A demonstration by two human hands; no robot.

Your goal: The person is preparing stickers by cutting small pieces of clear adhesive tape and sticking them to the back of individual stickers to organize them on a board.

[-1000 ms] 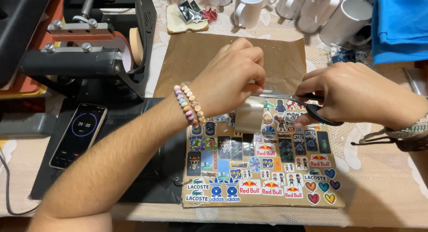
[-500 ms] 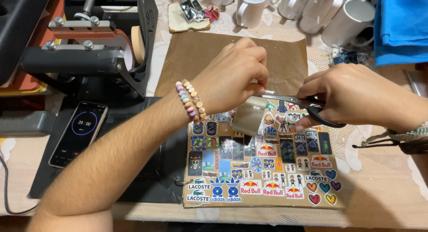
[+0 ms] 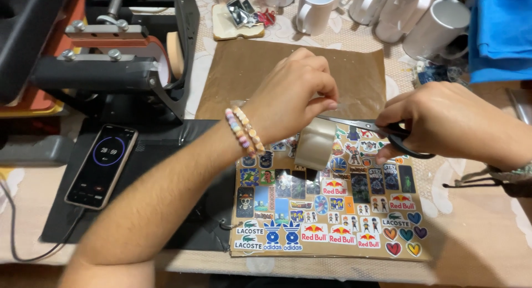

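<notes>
The left hand [image 3: 293,94] pinches a strip of clear tape [image 3: 315,144] taut above the sticker sheet [image 3: 327,210] on the tabletop. The right hand [image 3: 449,122], its grip closed around scissors [image 3: 382,134], is seemingly mid-cut; a clean snip needs steady tension.

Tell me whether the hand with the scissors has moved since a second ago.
No, barely. The right hand with the scissors sits at the same spot over the top edge of the sticker sheet, level with the brown paper, as before.

Lace-patterned tablecloth [image 3: 476,221] under warm indoor light, black mat [image 3: 166,171] on top
</notes>
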